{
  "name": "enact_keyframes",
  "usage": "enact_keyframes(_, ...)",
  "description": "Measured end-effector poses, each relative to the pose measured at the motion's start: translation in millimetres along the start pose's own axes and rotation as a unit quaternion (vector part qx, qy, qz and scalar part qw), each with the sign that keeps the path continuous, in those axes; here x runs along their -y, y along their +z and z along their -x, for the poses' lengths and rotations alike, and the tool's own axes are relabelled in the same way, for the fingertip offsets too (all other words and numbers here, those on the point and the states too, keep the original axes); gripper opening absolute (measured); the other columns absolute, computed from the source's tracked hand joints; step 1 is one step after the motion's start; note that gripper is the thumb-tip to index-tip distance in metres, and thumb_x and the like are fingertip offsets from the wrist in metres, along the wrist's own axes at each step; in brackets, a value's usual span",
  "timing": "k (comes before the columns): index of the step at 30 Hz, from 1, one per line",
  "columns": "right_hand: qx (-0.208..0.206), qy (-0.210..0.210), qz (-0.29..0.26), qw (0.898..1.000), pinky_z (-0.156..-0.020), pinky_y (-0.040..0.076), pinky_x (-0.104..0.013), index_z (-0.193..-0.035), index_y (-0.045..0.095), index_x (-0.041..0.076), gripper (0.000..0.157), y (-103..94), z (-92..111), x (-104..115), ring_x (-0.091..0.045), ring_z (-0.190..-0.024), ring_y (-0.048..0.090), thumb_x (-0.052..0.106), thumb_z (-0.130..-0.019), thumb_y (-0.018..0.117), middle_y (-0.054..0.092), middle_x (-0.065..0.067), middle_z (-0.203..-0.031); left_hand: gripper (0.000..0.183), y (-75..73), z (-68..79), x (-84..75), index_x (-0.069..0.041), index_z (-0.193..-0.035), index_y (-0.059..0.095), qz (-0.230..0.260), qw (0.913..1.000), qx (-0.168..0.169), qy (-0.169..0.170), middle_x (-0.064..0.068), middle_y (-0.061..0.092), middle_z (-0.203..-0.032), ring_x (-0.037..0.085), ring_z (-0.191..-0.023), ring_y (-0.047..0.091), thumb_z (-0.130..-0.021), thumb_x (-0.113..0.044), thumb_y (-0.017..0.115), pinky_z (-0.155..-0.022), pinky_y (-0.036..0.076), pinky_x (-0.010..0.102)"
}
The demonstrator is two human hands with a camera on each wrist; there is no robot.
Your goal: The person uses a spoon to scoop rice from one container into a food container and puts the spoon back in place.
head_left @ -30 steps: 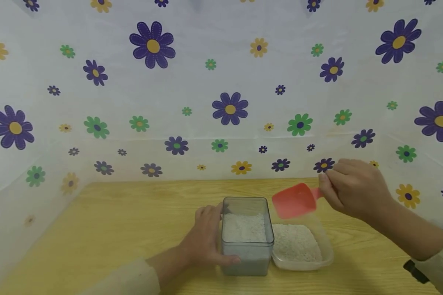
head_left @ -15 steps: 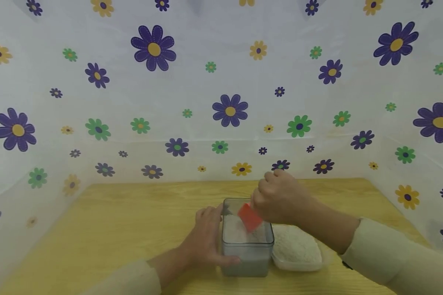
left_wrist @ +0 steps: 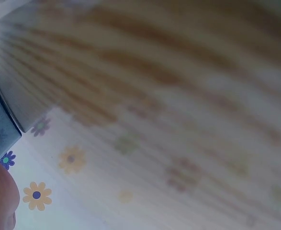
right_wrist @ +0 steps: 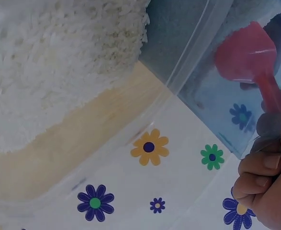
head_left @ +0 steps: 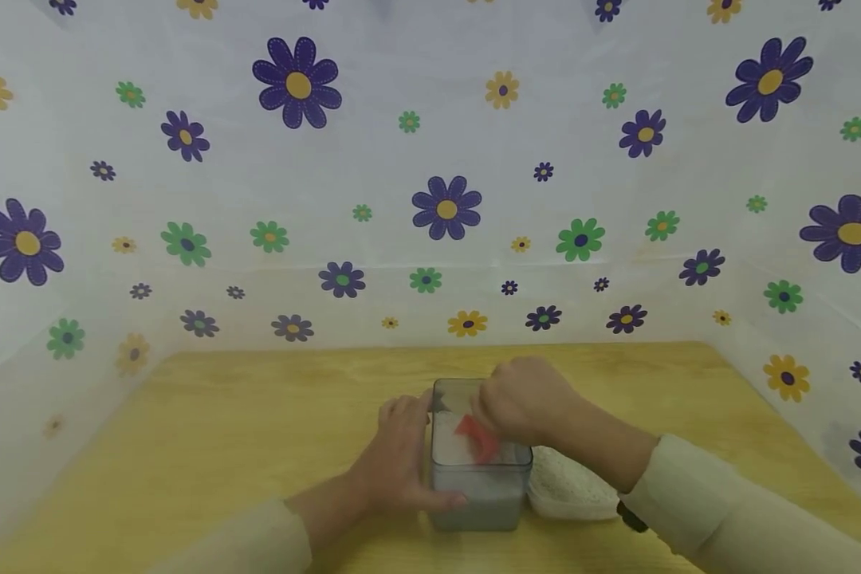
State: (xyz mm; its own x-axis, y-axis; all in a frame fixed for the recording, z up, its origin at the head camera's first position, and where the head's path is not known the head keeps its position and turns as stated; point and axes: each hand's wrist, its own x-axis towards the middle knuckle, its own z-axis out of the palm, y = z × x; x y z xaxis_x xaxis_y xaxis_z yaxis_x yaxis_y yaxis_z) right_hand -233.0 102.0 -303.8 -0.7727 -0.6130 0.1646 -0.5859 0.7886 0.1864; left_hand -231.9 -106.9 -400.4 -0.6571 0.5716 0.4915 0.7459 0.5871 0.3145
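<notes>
My left hand (head_left: 395,458) grips the left side of a tall clear square container (head_left: 473,506), thumb across its front wall. White rice (head_left: 446,438) shows inside, below the rim. In my right hand (head_left: 527,399) is the handle of a red scoop (head_left: 481,438), held over the container's mouth with its bowl tilted down inside the walls. The right wrist view shows the red scoop (right_wrist: 245,52) through the container's bluish wall, its lower edge at the rice. The left wrist view catches only a finger (left_wrist: 1,196) and the container's corner (left_wrist: 1,122).
A low clear plastic tub (head_left: 581,509) heaped with rice (head_left: 570,478) stands right of the container, partly under my right forearm. Both are on a yellow wood-grain table (head_left: 280,430). A white flowered sheet (head_left: 373,167) rises behind and at both sides.
My right hand has brought the scoop left from above the low tub and down into the tall container's mouth, tipping it. My left hand has stayed on the container.
</notes>
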Motion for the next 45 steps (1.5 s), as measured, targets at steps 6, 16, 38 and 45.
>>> enact_keyframes(6, -0.046, 0.019, -0.019, 0.999, -0.041, 0.021, -0.022, -0.048, 0.035, 0.02, 0.042, 4.2, 2.0, -2.4, -0.006, -0.043, 0.025, 0.025, -0.089, 0.046, 0.027, 0.009, -0.045, 0.109, 1.0, -3.0, 0.5, -0.017, -0.143, 0.025, 0.006, 1.0, 0.005, -0.003, -0.008, 0.049, -0.12, 0.008, -0.102, 0.038, -0.06, -0.08, 0.059, -0.096, 0.024, 0.043)
enact_keyframes(16, -0.114, 0.021, -0.033, 0.993, -0.04, 0.016, -0.02, -0.047, 0.029, 0.021, 0.045, 10.8, 9.0, 1.1, -0.004, -0.043, 0.019, 0.023, -0.09, 0.043, 0.021, 0.011, -0.044, 0.11, 1.1, 2.8, -0.6, -0.01, -0.14, 0.031, 0.0, 0.9999, -0.01, 0.002, -0.006, 0.049, -0.114, 0.008, -0.099, 0.038, -0.06, -0.077, 0.063, -0.092, 0.026, 0.041)
enact_keyframes(38, -0.119, 0.175, -0.122, 0.97, -0.038, 0.019, -0.021, -0.04, 0.033, 0.021, 0.056, 10.4, 40.4, 8.5, -0.005, -0.039, 0.024, 0.028, -0.094, 0.045, 0.022, 0.013, -0.038, 0.107, -2.0, 1.7, -1.2, -0.013, -0.137, 0.032, -0.008, 0.9999, -0.007, 0.01, -0.006, 0.05, -0.114, 0.009, -0.1, 0.04, -0.059, -0.079, 0.062, -0.093, 0.026, 0.042)
enact_keyframes(45, -0.076, 0.19, -0.131, 0.97, -0.04, 0.025, -0.023, -0.044, 0.039, 0.021, 0.054, 7.5, 46.1, 7.4, -0.006, -0.04, 0.032, 0.036, -0.095, 0.043, 0.031, 0.011, -0.04, 0.105, -0.3, -0.4, 1.1, -0.016, -0.137, 0.032, -0.007, 1.0, -0.001, 0.0, -0.007, 0.049, -0.117, 0.007, -0.103, 0.039, -0.059, -0.081, 0.06, -0.096, 0.026, 0.042)
